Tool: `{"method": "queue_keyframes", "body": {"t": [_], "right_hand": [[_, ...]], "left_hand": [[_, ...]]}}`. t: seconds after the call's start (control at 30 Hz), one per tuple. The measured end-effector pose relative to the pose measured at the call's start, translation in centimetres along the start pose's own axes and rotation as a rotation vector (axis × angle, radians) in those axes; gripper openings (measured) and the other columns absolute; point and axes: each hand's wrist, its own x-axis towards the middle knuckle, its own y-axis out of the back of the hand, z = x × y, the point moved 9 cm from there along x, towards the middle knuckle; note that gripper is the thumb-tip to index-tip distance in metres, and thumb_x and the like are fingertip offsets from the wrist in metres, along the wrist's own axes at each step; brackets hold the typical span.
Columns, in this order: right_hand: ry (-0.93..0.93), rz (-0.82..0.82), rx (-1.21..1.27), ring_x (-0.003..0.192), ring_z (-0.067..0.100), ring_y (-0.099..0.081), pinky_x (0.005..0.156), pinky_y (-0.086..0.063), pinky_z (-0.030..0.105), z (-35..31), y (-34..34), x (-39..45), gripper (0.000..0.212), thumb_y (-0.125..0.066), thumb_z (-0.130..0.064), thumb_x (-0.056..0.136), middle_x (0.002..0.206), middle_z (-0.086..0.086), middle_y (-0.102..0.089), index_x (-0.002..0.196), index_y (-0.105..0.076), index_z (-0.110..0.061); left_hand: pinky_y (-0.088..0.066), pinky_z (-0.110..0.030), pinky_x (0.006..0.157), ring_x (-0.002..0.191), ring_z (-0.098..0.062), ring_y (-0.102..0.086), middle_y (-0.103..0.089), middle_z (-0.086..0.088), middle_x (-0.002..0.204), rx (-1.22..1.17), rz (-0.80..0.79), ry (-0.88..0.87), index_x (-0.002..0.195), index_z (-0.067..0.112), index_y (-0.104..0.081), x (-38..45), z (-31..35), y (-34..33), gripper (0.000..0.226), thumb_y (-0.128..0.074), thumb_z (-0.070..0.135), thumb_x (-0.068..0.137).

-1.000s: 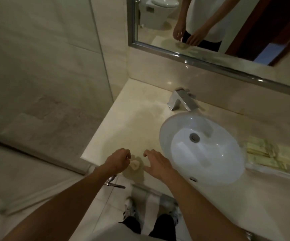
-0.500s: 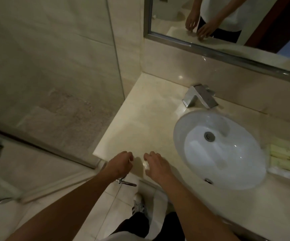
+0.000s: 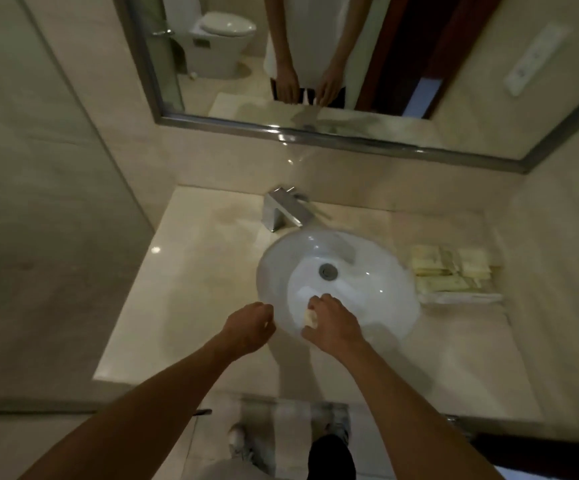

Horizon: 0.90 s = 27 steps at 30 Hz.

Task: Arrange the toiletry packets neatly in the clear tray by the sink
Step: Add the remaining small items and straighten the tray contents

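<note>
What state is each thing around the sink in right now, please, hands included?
Right hand: over the near side of the basin, holding a small pale packet.
Left hand: fingers curled, holding nothing visible.
Clear tray: right of the sink, pale packets lying flat in it.
Tray packets: in rows, side by side.
Sink: no standing water, drain visible.
Faucet: no water running.

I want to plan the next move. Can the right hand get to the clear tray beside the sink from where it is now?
Probably yes. The right hand, holding a small packet, is over the sink; nothing stands between it and the tray.
</note>
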Motion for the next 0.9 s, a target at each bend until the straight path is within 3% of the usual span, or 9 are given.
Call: {"method": "queue_keyframes", "body": {"t": [0.2, 0.5, 0.7, 0.83, 0.9], "right_hand": [[-0.197, 0.093, 0.064, 0.106, 0.024, -0.054, 0.078, -0.046, 0.033, 10.9, 6.6, -2.1, 0.044, -0.067, -0.039, 0.075, 0.113, 0.004, -0.053, 0.111, -0.055, -0.017], [-0.325, 0.128, 0.13, 0.102, 0.02, -0.056, 0.076, -0.046, 0.03, 26.8, 11.7, -3.3, 0.044, -0.065, -0.038, 0.075, 0.114, 0.001, -0.054, 0.114, -0.053, -0.02], [-0.472, 0.146, 0.223, 0.124, 0.026, -0.052, 0.095, -0.045, 0.035, 36.2, 13.7, -3.0, 0.056, -0.065, -0.035, 0.08, 0.134, 0.004, -0.052, 0.133, -0.053, -0.021], [-0.584, 0.249, 0.238, 0.103, 0.029, -0.062, 0.078, -0.052, 0.033, 40.4, 14.7, -2.6, 0.035, -0.067, -0.034, 0.075, 0.114, 0.008, -0.063, 0.105, -0.066, -0.015], [-0.606, 0.26, 0.254, 0.104, 0.029, -0.061, 0.08, -0.053, 0.035, 41.8, 14.7, -2.1, 0.037, -0.067, -0.032, 0.076, 0.115, 0.01, -0.062, 0.109, -0.066, -0.014]], "left_hand": [[-0.044, -0.032, 0.072, 0.094, -0.026, -0.061, -0.065, -0.009, 0.101, 0.025, 0.019, -0.125, 0.095, 0.01, -0.059, 5.8, 10.4, 1.0, 0.026, -0.041, 0.027, 0.093], [-0.04, -0.03, 0.063, 0.084, -0.026, -0.059, -0.064, -0.008, 0.093, 0.007, -0.07, -0.152, 0.082, 0.013, -0.052, 12.9, 24.5, -2.8, 0.02, -0.041, 0.027, 0.092], [-0.044, -0.032, 0.062, 0.073, -0.023, -0.056, -0.064, -0.008, 0.088, -0.008, -0.066, -0.153, 0.077, 0.014, -0.051, 16.6, 31.0, -4.6, 0.021, -0.041, 0.026, 0.092], [-0.048, -0.032, 0.069, 0.082, -0.02, -0.057, -0.063, -0.003, 0.095, -0.017, -0.046, -0.151, 0.092, 0.015, -0.057, 18.1, 32.3, -6.3, 0.018, -0.045, 0.029, 0.093], [-0.049, -0.031, 0.07, 0.084, -0.017, -0.056, -0.06, 0.003, 0.093, -0.043, -0.028, -0.157, 0.094, 0.02, -0.054, 19.0, 32.4, -6.9, 0.017, -0.048, 0.036, 0.092]]}}
